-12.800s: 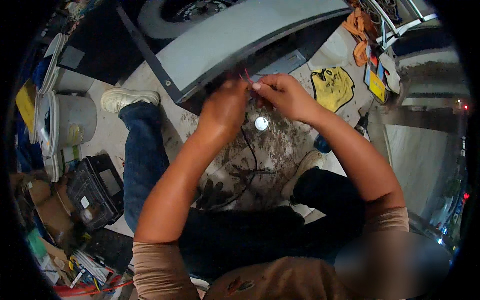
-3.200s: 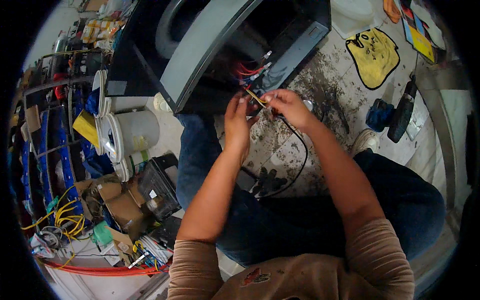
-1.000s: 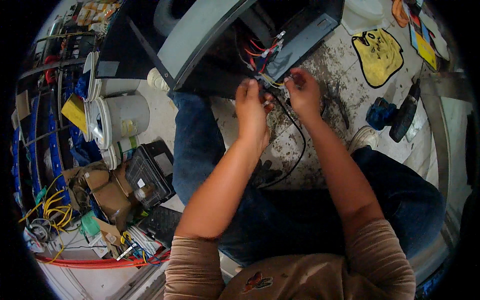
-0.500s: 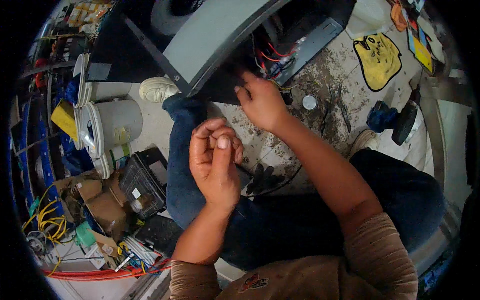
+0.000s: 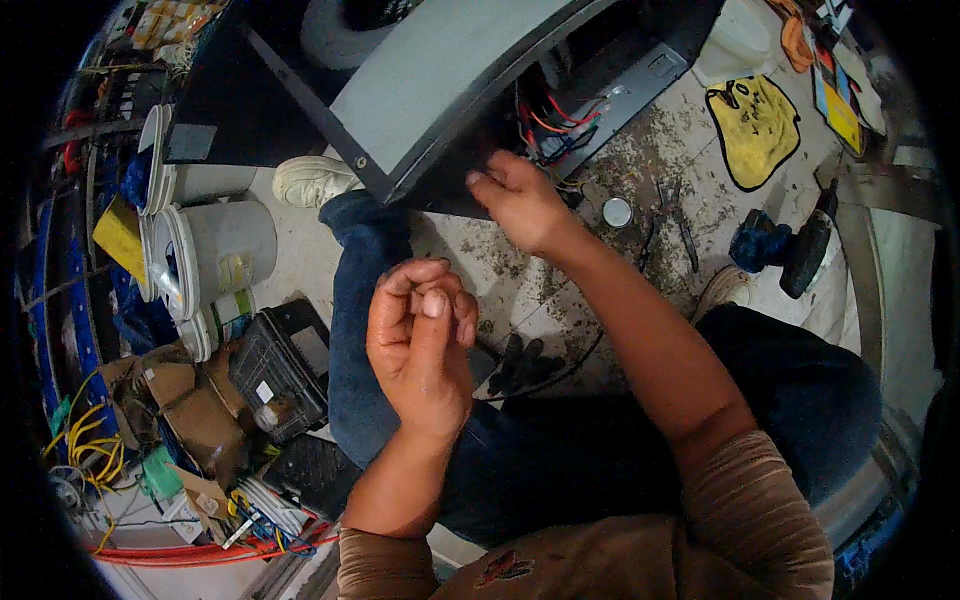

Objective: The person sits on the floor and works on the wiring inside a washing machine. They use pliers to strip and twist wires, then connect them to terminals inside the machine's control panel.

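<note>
My left hand (image 5: 422,345) is raised above my left leg, palm up, its fingers curled in and the thumb pressed against them; whatever it may hold is too small to make out. My right hand (image 5: 528,207) reaches to the near side of a large grey and black metal casing (image 5: 420,95). Its thumb and fingers are bent together in front of the casing's dark lower face, and anything between them is lost in shadow. Red and black wires (image 5: 556,115) show inside the casing's opening, just beyond that hand, beside a grey metal panel (image 5: 640,95).
A small round tin (image 5: 617,212), a dark glove (image 5: 522,365) and a yellow cloth (image 5: 752,130) lie on the dirty tiled floor. A cordless drill (image 5: 808,245) is at the right. White buckets (image 5: 235,255), a black tool case (image 5: 285,370) and cardboard (image 5: 195,410) crowd the left.
My left hand has come slightly down and to the left, with its fingers still curled. The right hand stays at the casing, its fingers shifted only a little.
</note>
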A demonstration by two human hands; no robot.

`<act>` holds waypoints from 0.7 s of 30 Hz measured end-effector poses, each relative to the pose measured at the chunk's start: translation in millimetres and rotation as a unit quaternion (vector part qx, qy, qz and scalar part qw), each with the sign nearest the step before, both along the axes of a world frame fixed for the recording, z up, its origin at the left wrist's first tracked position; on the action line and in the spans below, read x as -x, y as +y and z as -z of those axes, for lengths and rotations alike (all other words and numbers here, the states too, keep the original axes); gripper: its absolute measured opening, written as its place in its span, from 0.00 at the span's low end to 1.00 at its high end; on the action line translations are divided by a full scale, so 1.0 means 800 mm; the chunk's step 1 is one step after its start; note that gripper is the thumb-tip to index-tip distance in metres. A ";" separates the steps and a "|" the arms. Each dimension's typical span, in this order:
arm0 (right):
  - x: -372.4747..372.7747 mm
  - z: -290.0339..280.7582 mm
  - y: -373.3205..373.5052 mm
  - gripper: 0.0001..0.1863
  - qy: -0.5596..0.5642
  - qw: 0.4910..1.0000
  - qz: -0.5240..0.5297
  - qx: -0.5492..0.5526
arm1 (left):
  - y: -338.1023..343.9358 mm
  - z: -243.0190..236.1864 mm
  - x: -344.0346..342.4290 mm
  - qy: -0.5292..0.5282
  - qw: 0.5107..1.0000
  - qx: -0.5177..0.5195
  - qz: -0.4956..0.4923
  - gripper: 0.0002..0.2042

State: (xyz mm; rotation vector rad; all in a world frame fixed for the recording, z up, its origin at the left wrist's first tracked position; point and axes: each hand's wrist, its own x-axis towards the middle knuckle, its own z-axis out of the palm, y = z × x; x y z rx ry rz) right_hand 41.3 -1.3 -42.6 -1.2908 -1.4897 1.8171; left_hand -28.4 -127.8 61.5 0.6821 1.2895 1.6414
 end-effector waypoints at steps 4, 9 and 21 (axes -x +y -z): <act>-0.007 0.018 0.010 0.19 0.104 0.994 0.011 -0.030 | 0.006 0.005 -0.005 -0.003 1.000 -0.001 0.000 0.09; -0.013 0.014 0.001 0.18 0.104 0.989 0.094 0.041 | 0.008 0.003 -0.009 0.002 1.000 0.014 -0.009 0.09; 0.011 0.041 0.016 0.14 -0.023 0.969 0.231 -0.081 | 0.008 0.005 -0.010 0.007 1.000 0.016 0.000 0.09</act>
